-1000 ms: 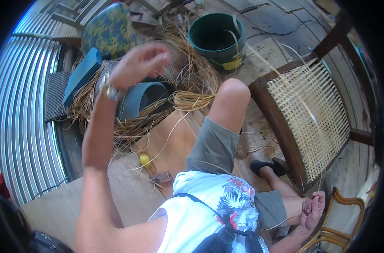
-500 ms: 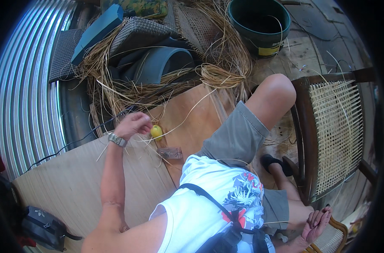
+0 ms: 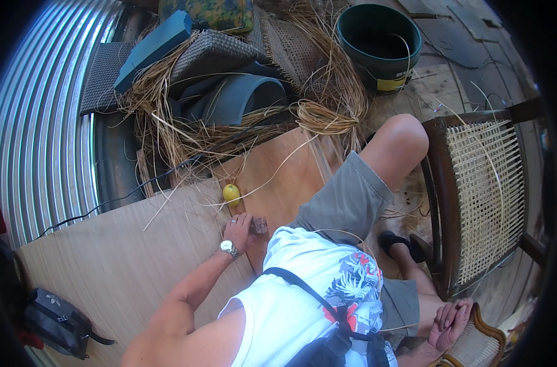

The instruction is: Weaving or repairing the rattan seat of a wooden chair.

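My left hand, with a watch on its wrist, is closed over the left end of a small reddish-brown block on the wooden boards. Its fingers partly hide the block. Just beyond it lies a small yellow round thing like a fruit, a pale cane strand passing beside it. At the lower right my right hand has its fingers curled in, next to a wooden frame with woven cane. What those fingers hold, if anything, is hidden.
A chair with a woven cane panel stands right of my raised knee. Bundled cane strips, a grey curved piece and a dark green bucket lie beyond. Corrugated metal and a black bag are at left.
My left hand has moved from beside the yellow thing back toward me and closed on the brown block. The right hand has shifted slightly left and down, still curled.
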Tool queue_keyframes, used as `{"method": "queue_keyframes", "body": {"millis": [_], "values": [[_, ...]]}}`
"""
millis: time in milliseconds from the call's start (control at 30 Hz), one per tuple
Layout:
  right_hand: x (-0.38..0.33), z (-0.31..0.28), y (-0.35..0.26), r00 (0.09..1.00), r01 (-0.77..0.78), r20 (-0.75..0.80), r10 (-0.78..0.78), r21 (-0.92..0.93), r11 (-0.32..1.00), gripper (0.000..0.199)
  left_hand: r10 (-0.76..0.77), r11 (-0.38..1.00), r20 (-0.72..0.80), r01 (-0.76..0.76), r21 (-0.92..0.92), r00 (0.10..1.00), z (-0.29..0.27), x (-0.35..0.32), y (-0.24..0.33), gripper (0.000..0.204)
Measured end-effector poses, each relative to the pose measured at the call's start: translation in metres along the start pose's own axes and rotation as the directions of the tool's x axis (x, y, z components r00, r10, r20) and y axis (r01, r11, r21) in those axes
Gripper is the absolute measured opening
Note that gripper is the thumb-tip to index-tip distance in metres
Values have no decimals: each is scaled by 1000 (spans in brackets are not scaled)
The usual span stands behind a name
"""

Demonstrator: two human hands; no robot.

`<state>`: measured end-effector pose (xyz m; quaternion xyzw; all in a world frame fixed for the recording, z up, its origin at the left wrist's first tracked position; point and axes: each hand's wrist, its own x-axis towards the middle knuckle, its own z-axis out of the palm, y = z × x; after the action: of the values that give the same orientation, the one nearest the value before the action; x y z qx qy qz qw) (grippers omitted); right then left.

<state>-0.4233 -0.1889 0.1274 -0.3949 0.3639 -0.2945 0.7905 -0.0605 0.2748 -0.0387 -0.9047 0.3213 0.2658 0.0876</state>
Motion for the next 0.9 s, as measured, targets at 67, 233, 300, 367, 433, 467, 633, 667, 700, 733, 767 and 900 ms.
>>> {"method": "queue_keyframes", "body": {"millis": [67, 233, 300, 367, 433, 467, 633, 667, 700, 733, 767, 900], "values": [[4, 0, 6, 1000, 1, 24, -2, 30, 1000, 16, -33, 999, -26, 33, -27, 999, -5, 4, 3, 70], [-2, 2, 12, 996, 75, -47, -71, 83, 994, 14, -205, 849, 38, 197, -490, 978, -65, 12, 27, 60], [-1, 9, 12, 987, 139, -93, -128, 124, 982, 12, -173, 722, -122, 42, -691, 977, -102, 31, 49, 55], [7, 21, 14, 975, 170, -164, -152, 101, 980, 12, -169, 541, -268, -139, -829, 948, -143, 54, 77, 50], [22, 36, 18, 969, 150, -212, -127, 97, 984, 12, -30, -50, -32, -34, -998, 999, -190, 81, 102, 40], [31, 45, 21, 973, 157, -187, -137, 98, 983, 12, -1, -43, -52, -52, -998, 999, -211, 94, 118, 40], [56, 75, 26, 979, 130, -156, -133, -25, 991, 9, 551, -331, 31, 253, -909, 834, -267, 146, 237, 45], [55, 78, 24, 975, 150, -155, -159, -69, 986, 9, 613, -317, 7, 254, -914, 790, -270, 150, 262, 45], [54, 79, 21, 974, 158, -149, -168, -77, 984, 9, 667, -336, 39, 348, -875, 744, -269, 151, 284, 41], [52, 80, 19, 975, 173, -132, -180, -64, 983, 9, 744, -356, 35, 441, -824, 668, -267, 151, 304, 37], [51, 81, 17, 972, 159, -159, -174, -103, 982, 9, 739, -298, 119, 481, -825, 663, -264, 153, 325, 41], [52, 78, 16, 938, 203, -251, -237, -154, 967, 9, 880, -173, 175, 641, -747, 441, -234, 144, 378, 41]]}}
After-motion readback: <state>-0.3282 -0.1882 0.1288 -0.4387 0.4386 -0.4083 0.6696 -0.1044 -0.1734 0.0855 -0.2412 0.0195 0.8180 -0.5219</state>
